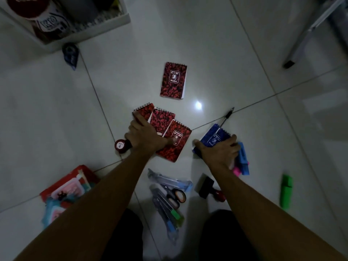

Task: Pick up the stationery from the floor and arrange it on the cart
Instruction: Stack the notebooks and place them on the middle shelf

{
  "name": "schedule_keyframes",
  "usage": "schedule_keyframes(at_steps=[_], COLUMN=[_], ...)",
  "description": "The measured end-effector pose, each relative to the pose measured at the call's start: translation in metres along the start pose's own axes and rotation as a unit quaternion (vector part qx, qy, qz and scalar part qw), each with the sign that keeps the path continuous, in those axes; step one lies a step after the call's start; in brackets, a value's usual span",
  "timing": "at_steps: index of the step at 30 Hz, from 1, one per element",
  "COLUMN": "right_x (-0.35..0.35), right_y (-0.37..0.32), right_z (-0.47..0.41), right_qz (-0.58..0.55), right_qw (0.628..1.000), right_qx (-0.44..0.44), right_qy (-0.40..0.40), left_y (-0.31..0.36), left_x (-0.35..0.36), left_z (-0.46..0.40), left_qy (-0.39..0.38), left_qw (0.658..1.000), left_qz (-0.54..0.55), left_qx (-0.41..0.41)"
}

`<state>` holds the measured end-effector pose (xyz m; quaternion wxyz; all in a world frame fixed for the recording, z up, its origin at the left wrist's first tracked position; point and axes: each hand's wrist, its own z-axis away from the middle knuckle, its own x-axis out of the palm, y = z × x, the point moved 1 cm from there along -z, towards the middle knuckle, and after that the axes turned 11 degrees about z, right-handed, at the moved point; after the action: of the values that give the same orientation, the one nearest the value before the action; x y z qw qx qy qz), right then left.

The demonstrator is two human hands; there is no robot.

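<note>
Three red spiral notebooks [162, 121] lie fanned and overlapping on the tiled floor. My left hand [145, 136] rests flat on them with fingers spread and the thumb on the rightmost one. A fourth red notebook [173, 80] lies alone farther away. My right hand [218, 150] grips a small stack of blue notebooks [212, 136], thumb on the left edge and fingers on the right edge. The white cart [105, 27] stands at the top left, with dark containers in it.
A pen [227, 115], a round red stamp [121, 146], blue [244, 161], pink [236, 171] and green [286, 191] highlighters, a black stamp with a red handle [204, 186], scissors and cutters [169, 198], red packets [66, 187] and a correction tape [70, 53] lie around. A metal leg [301, 44] stands top right.
</note>
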<state>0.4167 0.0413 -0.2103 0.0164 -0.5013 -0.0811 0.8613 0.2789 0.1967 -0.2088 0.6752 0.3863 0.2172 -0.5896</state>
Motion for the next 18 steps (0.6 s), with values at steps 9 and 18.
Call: schedule_keyframes(at_steps=[9,18], right_x=[0.02,0.028], right_y=[-0.021,-0.054], right_z=[0.01,0.031], right_qz=[-0.074,-0.184], right_qw=[0.993,0.97], right_qx=[0.056,-0.076], right_qy=[-0.075,-0.14], left_y=[0.011,0.012], left_x=[-0.005,-0.022], left_z=[-0.016,-0.027], left_qy=[0.021,-0.082], left_qw=[0.993,0.964], left_qz=[0.109,0.242], left_qx=[0.029,0.07])
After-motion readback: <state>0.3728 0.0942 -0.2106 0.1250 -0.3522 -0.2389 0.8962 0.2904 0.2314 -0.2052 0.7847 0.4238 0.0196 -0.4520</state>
